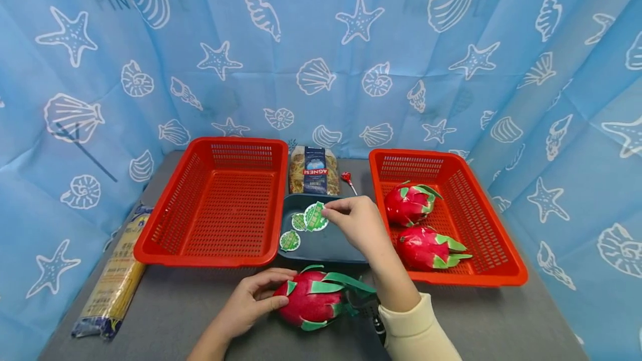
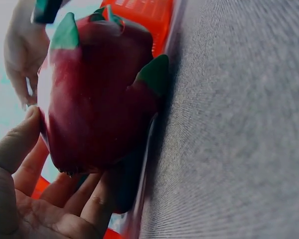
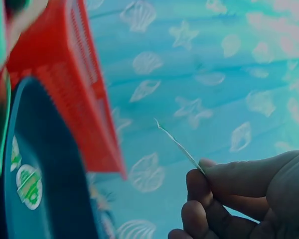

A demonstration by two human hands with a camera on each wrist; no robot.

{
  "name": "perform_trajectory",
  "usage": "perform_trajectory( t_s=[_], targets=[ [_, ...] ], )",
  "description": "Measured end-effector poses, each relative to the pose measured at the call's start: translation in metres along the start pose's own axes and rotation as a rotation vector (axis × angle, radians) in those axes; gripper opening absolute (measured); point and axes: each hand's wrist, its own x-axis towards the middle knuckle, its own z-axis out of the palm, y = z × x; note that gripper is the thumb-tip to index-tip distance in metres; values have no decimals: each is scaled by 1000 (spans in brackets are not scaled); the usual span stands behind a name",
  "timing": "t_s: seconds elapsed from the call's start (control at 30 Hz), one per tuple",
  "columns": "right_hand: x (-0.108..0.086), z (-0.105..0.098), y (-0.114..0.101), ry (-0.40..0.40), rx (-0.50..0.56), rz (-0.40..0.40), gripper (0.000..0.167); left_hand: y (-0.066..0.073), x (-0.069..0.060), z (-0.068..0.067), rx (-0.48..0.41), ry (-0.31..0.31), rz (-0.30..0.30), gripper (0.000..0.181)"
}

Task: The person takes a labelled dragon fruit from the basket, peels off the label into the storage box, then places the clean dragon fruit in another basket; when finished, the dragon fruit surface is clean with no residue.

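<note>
My right hand (image 1: 357, 222) pinches a round green-and-white sticker (image 1: 314, 217) between thumb and fingertips, above the dark tray (image 1: 331, 241). Seen edge-on in the right wrist view, the sticker (image 3: 178, 144) is thin and slightly bent. Two similar stickers (image 1: 290, 240) lie at the tray's left side. On the table in front, my left hand (image 1: 246, 301) holds the left end of a red dragon fruit (image 1: 308, 298) with green leaf tips. The left wrist view has the thumb on one side of the dragon fruit (image 2: 97, 99) and the fingers on its other side.
A red basket (image 1: 278, 183) stands left of the tray. Another red basket (image 1: 506, 272), at right, holds two dragon fruits (image 1: 426, 248). Behind the tray are a pasta bag (image 1: 315, 170) and a lollipop (image 1: 347, 177). A long spaghetti pack (image 1: 114, 277) lies far left.
</note>
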Motion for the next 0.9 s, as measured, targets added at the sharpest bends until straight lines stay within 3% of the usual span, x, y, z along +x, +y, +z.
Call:
perform_trajectory(
  t_s=[0.2, 0.33, 0.63, 0.9],
  targets=[
    [33, 11, 12, -24, -89, 72, 23, -1, -1, 0, 41, -48, 75, 33],
    [49, 18, 22, -96, -100, 91, 23, 0, -2, 0, 56, -58, 109, 33],
    [67, 35, 38, -304, -18, 336, 9, 6, -2, -1, 71, -46, 15, 33],
    [69, 45, 45, -499, -113, 322, 14, 7, -2, 0, 71, -53, 13, 33]
  ],
)
